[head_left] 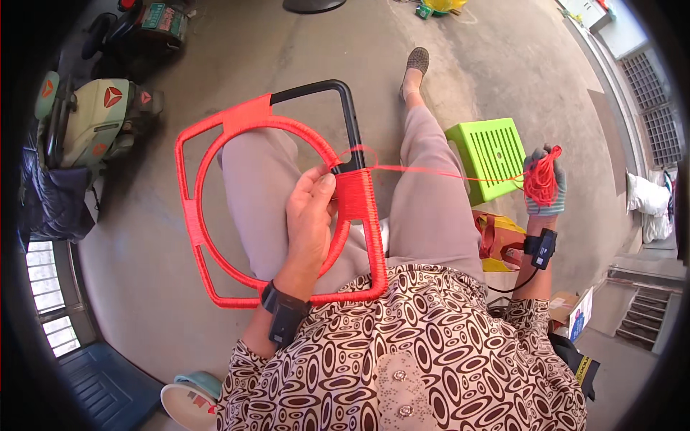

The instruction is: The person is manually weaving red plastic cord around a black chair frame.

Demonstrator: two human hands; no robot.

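A black tubular metal frame, rounded square with a ring inside, rests over my lap and left thigh. Red cord wraps most of it tightly; the far right corner is bare black tube. My left hand is closed on the frame beside a wrapped red panel, thumb uppermost. From there a red strand runs taut to the right, with a small loose loop by the bare tube. Out to the right, my right hand, in a grey and striped glove, is closed around a bundle of red cord.
A lime green slatted plastic stool stands right of my leg. Behind it sits a red and yellow bag. Parked scooters are at the far left. A white basin and a dark blue panel lie near left.
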